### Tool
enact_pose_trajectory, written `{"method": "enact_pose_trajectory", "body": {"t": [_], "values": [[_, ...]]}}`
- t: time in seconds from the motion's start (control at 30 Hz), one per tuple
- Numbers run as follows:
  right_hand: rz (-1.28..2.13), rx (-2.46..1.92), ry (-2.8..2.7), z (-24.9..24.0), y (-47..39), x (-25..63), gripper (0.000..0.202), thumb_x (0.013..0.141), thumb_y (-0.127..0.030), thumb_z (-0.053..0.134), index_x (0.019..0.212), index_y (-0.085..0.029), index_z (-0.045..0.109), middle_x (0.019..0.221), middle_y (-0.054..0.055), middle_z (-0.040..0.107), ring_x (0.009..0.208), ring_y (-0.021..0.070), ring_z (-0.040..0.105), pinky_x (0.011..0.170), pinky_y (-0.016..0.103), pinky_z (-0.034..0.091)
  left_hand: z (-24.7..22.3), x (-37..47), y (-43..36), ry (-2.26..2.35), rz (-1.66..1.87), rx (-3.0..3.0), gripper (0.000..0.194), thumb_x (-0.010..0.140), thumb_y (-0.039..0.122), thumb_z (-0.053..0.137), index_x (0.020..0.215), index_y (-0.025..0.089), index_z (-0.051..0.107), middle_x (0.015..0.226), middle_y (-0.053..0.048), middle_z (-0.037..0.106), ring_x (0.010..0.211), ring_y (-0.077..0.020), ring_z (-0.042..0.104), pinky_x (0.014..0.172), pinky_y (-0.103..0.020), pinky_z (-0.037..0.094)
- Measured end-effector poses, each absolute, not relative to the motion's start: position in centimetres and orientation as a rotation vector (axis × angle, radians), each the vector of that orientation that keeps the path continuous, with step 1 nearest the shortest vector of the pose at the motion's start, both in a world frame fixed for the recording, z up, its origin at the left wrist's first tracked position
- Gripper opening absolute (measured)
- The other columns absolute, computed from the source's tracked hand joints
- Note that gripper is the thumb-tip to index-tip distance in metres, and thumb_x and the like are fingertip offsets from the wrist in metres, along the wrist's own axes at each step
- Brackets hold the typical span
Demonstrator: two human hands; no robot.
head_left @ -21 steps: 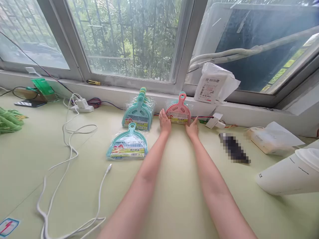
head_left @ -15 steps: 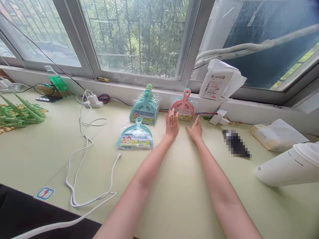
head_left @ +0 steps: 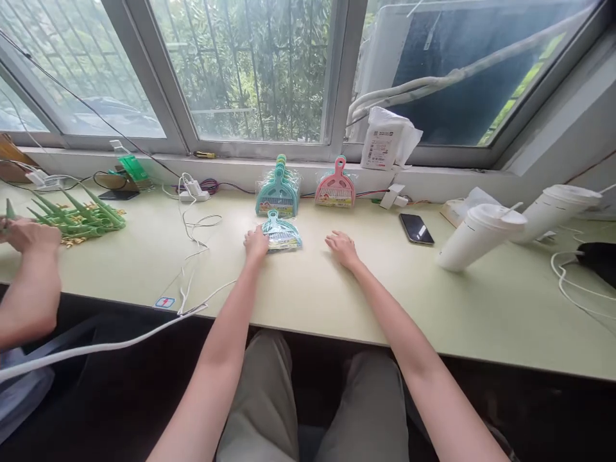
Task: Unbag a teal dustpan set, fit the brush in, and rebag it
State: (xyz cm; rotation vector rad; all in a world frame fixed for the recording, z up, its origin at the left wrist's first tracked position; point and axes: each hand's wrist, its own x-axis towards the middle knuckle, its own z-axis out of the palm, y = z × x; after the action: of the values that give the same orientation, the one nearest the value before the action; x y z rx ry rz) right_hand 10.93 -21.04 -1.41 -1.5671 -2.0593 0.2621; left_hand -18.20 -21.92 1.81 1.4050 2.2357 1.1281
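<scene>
My left hand (head_left: 256, 244) is on the left edge of a wrapped blue dustpan set (head_left: 283, 239) lying flat on the table, its fingers closed on that edge. My right hand (head_left: 341, 248) rests on the table to the right of this set, fingers spread, holding nothing. Behind the flat set, a row of wrapped teal dustpan sets (head_left: 278, 196) stands upright against the wall. To their right stand pink and teal dustpan sets (head_left: 335, 191), touched by neither hand.
At the left, another person's hand (head_left: 36, 235) is by green plastic pieces (head_left: 89, 218). White cables (head_left: 187, 256) cross the table. A phone (head_left: 416, 229) and white cups (head_left: 476, 237) are at the right.
My left hand has moved from the pink set to the flat blue set. My right hand has drawn back toward me. The view has widened, showing another person's arm at left.
</scene>
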Motion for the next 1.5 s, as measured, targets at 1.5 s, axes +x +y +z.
{"method": "enact_pose_trajectory", "body": {"t": [1.5], "values": [[1.246, -1.036, -0.885, 0.4, -22.4, 13.2, 0.028, 0.075, -0.018, 0.073, 0.096, -0.019, 0.055, 0.097, 0.005, 0.072, 0.088, 0.0175, 0.071, 0.082, 0.032, 0.061, 2.1, -8.9, -23.2, 0.791, 1.070, 1.107, 0.055, 0.077, 0.050, 0.067, 0.124, 0.026, 0.055, 0.116, -0.009, 0.066, 0.098, -0.0213, 0.066, 0.083, -0.036, 0.055]]}}
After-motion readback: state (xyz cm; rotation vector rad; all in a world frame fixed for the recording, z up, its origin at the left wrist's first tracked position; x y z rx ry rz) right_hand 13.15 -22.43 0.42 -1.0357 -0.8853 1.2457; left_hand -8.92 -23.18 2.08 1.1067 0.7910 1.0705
